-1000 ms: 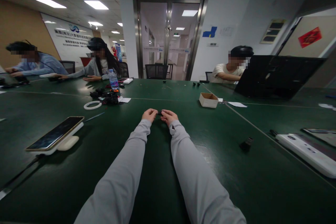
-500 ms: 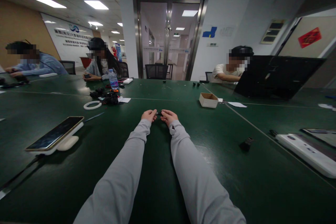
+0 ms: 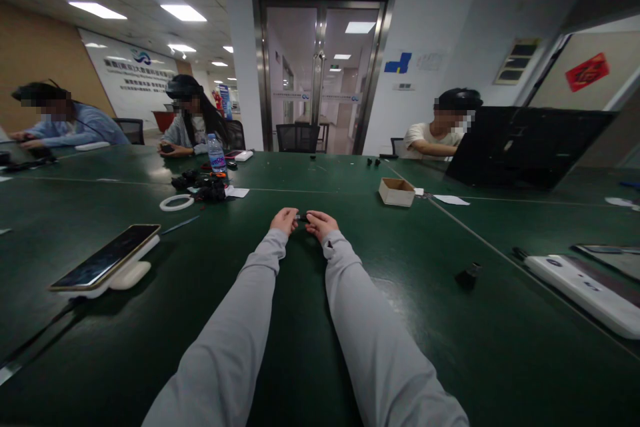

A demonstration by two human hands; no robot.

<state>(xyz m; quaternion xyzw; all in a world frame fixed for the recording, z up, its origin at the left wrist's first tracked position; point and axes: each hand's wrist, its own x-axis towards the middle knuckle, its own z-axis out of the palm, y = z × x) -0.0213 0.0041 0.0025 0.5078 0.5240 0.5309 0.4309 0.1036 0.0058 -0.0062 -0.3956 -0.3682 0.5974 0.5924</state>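
Note:
Both arms, in light grey sleeves, reach forward over the dark green table [image 3: 210, 260]. My left hand [image 3: 285, 220] is closed in a pinch on the left end of a small black piece [image 3: 302, 217]. My right hand [image 3: 321, 223] pinches the same piece from the right, its fingertips almost meeting those of the left. The piece has a lighter, metallic-looking part near the left fingers. Its exact kind is too small to make out, and the fingers cover most of it.
A phone on a stand [image 3: 107, 257] lies left, near a white tape roll [image 3: 177, 203] and a water bottle [image 3: 217, 152]. To the right are an open cardboard box [image 3: 397, 195], a black clip-like object [image 3: 469, 275] and a white power strip [image 3: 580, 287]. Several people sit across the table.
Both hands keep their pinch in nearly the same place. Slightly more of the small black piece shows between the fingertips. The view has shifted very slightly.

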